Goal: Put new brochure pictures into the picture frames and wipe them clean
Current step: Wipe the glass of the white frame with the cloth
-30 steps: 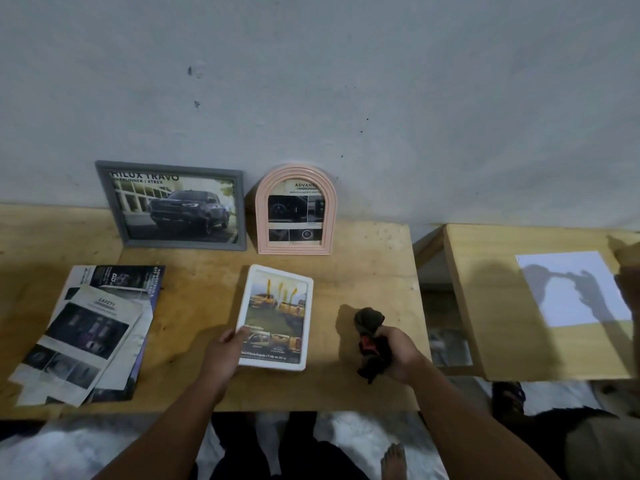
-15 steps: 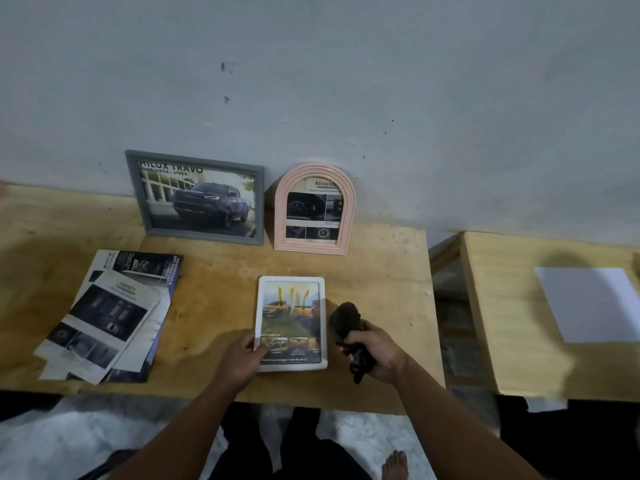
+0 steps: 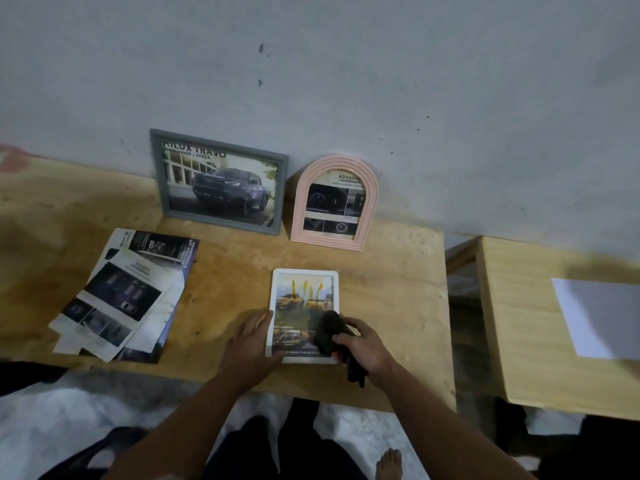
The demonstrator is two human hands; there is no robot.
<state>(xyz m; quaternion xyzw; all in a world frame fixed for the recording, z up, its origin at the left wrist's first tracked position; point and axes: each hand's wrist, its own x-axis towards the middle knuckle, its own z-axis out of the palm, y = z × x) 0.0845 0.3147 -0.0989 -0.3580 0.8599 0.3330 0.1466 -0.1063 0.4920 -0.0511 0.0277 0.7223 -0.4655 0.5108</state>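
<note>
**woodshed_k:** Where was the white frame [image 3: 302,315]? And the hands?

**framefixer:** Flat on the surface [image 3: 391,278], near the front edge. Left hand [image 3: 251,344] pressed its left rim, fingers mostly straight. Right hand [image 3: 363,348] had fingers curled round a dark cloth [image 3: 330,332] on the glass.

**woodshed_k:** Risks?

**framefixer:** A hard wipe could shove it off the edge, I'd guess. Count: three frames, counting the grey frame [image 3: 221,181] and pink arched frame [image 3: 334,202]; maybe three or four loose brochures [image 3: 124,296], blurry.
</note>
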